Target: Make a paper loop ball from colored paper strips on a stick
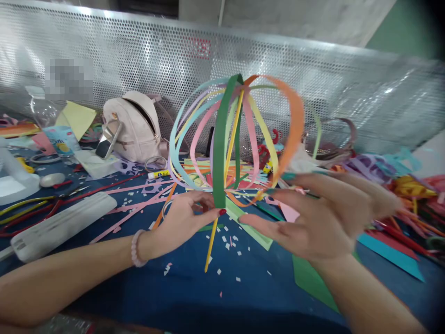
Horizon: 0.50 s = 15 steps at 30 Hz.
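A ball of curved paper strips [239,134] in green, orange, pink, yellow and pale blue stands on a yellow stick [212,243] above the blue tabletop [194,287]. My left hand [184,222] pinches the ball's lower gathering point where the strips meet the stick. My right hand [320,218] is beside the ball's lower right, fingers spread and touching the bottom of the orange strip; it is motion-blurred.
A pale pink backpack [134,127] lies at the back left before a perforated metal wall [208,55]. Loose paper strips, white confetti, a glue stick [158,174] and a white case [59,227] litter the left. Coloured paper scraps [399,185] pile at right.
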Tool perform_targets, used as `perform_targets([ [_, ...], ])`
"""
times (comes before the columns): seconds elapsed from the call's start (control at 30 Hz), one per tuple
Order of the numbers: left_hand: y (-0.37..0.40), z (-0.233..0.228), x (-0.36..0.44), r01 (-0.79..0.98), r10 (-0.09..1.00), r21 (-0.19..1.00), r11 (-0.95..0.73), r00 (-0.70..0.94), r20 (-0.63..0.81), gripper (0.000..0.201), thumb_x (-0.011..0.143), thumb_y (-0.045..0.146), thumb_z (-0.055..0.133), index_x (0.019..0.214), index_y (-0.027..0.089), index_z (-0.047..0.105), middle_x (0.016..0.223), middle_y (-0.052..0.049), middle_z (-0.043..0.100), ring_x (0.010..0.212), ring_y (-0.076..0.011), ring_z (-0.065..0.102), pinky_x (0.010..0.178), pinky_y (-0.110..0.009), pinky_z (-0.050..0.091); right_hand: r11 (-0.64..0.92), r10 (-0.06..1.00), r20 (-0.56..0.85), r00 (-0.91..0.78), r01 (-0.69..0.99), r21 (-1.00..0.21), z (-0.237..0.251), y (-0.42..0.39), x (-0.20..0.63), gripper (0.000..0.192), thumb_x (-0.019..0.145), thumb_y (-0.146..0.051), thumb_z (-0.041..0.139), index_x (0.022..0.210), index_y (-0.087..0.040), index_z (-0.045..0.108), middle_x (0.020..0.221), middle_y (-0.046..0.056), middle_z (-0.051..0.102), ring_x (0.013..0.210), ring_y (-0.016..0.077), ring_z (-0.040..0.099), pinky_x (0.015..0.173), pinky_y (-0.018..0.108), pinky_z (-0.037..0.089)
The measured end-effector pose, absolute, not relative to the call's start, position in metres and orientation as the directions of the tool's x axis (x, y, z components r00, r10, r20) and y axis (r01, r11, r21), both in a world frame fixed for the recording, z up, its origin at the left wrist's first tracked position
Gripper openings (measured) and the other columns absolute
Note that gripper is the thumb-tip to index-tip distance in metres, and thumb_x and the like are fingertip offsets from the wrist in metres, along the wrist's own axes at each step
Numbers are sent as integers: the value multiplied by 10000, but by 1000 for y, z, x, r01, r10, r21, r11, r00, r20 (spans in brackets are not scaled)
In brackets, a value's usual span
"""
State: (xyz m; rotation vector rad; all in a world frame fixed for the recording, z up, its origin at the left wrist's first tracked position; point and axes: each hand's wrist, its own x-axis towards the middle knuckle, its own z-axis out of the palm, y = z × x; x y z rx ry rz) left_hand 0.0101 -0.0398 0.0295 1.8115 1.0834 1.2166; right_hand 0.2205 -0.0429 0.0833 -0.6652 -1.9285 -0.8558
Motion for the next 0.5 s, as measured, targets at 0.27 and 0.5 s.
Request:
perform_targets([
  [0.27, -47, 32, 14, 198, 919, 910, -365, 232, 318, 110, 711, 255, 633, 683, 149, 622, 700, -16, 639, 640, -122, 557, 591, -209, 445, 694, 248, 808, -535, 680, 237, 82, -32, 202, 132, 756, -254, 664, 860, -243, 584, 876, -3, 698, 948, 248, 608, 830, 443, 391],
  [0.5, -52, 38, 15, 200, 918, 910, -364, 243, 314, 103, 698, 236, 643, 636, 155, 628, 607, 14, 586, 543, -90, 472, 527, -199, 385, 776, 283, 820, -497, 622, 109, 74, -39, 187, 99, 763, -149, 601, 778, -246, 608, 753, -40, 701, 832, 198, 639, 811, 409, 365],
])
